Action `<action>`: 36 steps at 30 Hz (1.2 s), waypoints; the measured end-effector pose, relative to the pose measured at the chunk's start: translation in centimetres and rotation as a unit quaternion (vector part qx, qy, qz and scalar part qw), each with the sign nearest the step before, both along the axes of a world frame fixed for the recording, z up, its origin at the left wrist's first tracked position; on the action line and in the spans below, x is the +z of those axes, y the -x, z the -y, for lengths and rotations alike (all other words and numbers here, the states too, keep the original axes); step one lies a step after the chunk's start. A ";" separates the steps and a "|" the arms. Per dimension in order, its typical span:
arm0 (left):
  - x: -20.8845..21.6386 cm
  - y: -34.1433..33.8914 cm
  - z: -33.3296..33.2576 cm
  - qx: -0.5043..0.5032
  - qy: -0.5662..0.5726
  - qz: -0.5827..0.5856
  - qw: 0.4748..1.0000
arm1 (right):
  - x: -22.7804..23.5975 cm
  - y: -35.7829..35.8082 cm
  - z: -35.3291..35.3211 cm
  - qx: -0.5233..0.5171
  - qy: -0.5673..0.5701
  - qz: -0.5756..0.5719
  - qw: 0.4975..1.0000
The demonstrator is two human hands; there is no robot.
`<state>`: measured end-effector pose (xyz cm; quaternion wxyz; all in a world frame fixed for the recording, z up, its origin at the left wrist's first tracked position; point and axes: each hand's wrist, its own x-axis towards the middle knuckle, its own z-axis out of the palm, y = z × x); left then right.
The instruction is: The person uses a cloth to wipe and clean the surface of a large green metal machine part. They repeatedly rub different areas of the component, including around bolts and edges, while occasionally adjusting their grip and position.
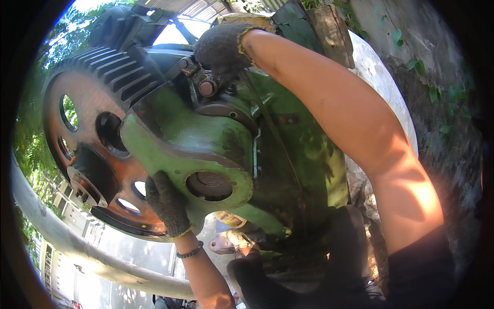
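Dark knitted gloves cover both my hands. My left hand (pixel 167 203) lies against the lower edge of a green cast-metal arm (pixel 170 149), its fingers stretched up along the metal beside the round bore. Behind it stands a large rusty gear wheel (pixel 85 98) with round holes and thick teeth. Up at the top of the machine, my right hand (pixel 221 51) is closed at a metal bracket (pixel 193 72). A worn bolt head (pixel 207 88) shows just below that glove. What the right fingers grip is hidden behind the glove.
The green machine body (pixel 303 154) fills the middle. A thick pale pipe (pixel 103 260) curves along the lower left. Below the casting are a round container (pixel 230 219) and a shoe (pixel 226 242). A grey wall (pixel 442 103) with vines rises at right.
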<state>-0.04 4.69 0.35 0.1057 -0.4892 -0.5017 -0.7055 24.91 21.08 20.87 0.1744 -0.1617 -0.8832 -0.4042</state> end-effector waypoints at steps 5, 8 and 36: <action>-0.3 0.5 -0.1 0.018 -0.003 -0.013 1.000 | 0.2 -0.3 0.9 -0.015 0.037 -0.034 0.999; -0.5 1.1 -0.1 0.049 0.018 -0.060 0.997 | 0.5 -0.1 0.1 -0.041 0.104 -0.075 0.991; -1.1 3.6 0.1 0.081 0.185 0.024 0.979 | -8.6 2.4 -5.5 0.179 0.222 -0.405 0.869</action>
